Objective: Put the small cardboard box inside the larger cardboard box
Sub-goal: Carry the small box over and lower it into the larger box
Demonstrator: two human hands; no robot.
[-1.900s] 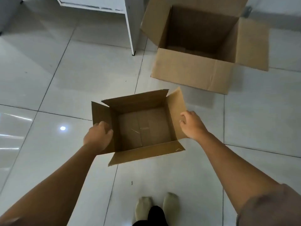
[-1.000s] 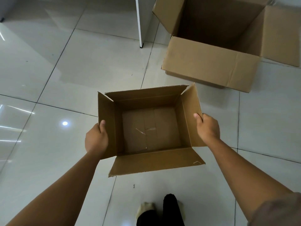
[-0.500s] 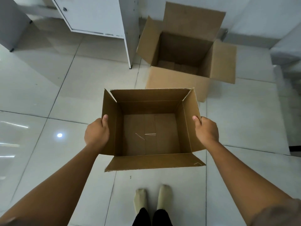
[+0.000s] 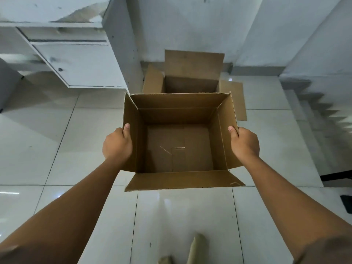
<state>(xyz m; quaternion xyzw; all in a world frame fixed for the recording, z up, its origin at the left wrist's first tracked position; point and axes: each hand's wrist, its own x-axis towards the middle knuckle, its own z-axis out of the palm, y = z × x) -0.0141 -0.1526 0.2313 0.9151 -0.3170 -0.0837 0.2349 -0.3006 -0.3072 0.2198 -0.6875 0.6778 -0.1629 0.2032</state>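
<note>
The small cardboard box (image 4: 179,149) is open, empty and held up off the floor in front of me. My left hand (image 4: 117,144) grips its left wall, thumb inside the rim. My right hand (image 4: 244,143) grips its right wall the same way. The larger cardboard box (image 4: 192,73) stands open on the floor straight behind it, against the wall. The held box hides the larger box's front wall and most of its inside.
A white cabinet (image 4: 76,60) stands at the left, its side panel touching the larger box's left flap. Grey steps (image 4: 312,103) rise at the right. The floor is glossy white tile (image 4: 182,216). My socked feet (image 4: 194,250) show at the bottom edge.
Both hands closed on the small box's side walls and lifted it from the floor. It now sits higher and nearer the larger box, covering that box's front.
</note>
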